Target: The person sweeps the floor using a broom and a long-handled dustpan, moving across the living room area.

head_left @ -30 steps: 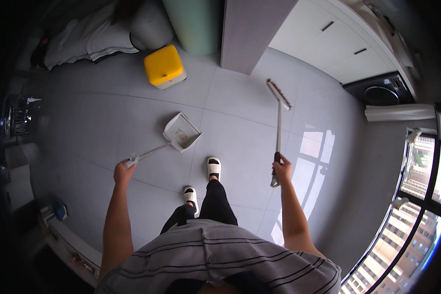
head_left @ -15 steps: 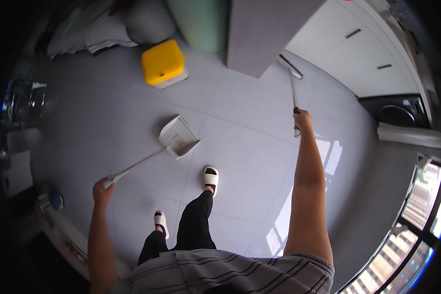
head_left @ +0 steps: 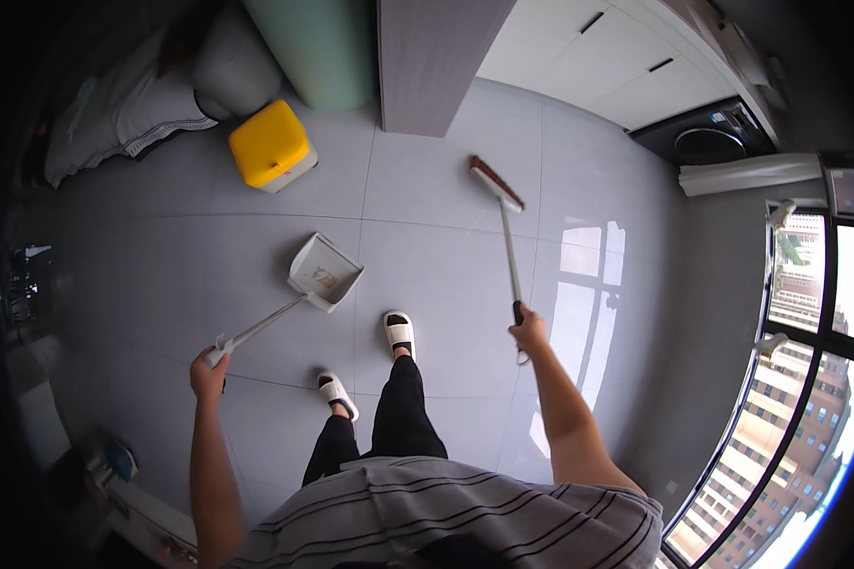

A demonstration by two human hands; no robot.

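My left hand (head_left: 207, 371) is closed around the upper end of the handle of a white long-handled dustpan (head_left: 324, 273). The pan rests on the grey tiled floor ahead of my feet, its wide mouth turned to the far right, with some light-brown debris lying in it. My right hand (head_left: 529, 331) grips the dark end of a broom (head_left: 508, 232). Its pale handle runs away from me to a white head with brown bristles, angled over the floor beyond the dustpan. A stretch of floor lies between broom head and pan.
A yellow-lidded bin (head_left: 271, 144) stands at the far left, near a grey-white cloth heap (head_left: 128, 100) and a green rounded piece (head_left: 318, 52). A grey-brown panel (head_left: 432, 71) juts out ahead. White cabinets (head_left: 579, 62) and a dark washing machine (head_left: 712, 137) line the far right, windows the right.
The broom has come away from the cabinet base, moving left and nearer to me, my right arm drawing in. The dustpan stays in my left hand. The view has turned somewhat.
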